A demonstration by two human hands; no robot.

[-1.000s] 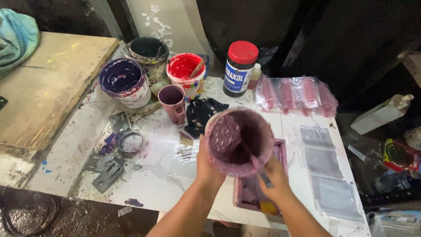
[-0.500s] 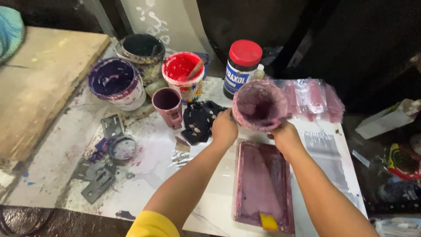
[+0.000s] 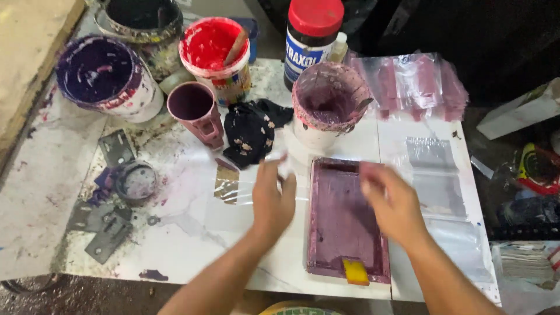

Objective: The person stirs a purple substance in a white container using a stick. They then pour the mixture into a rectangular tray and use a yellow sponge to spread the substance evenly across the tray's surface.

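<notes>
both hands hover empty over the stained white worktop: the left hand hangs with its fingers loosely spread beside the left edge of a flat purple-stained screen frame, and the right hand, blurred, is open over the frame's right edge, gripping nothing. the purple-smeared cup stands upright on the worktop just beyond the frame's far end, apart from both hands, with a dark crumpled rag to its left and a pink mug beyond that. a small yellow piece lies at the frame's near end.
</notes>
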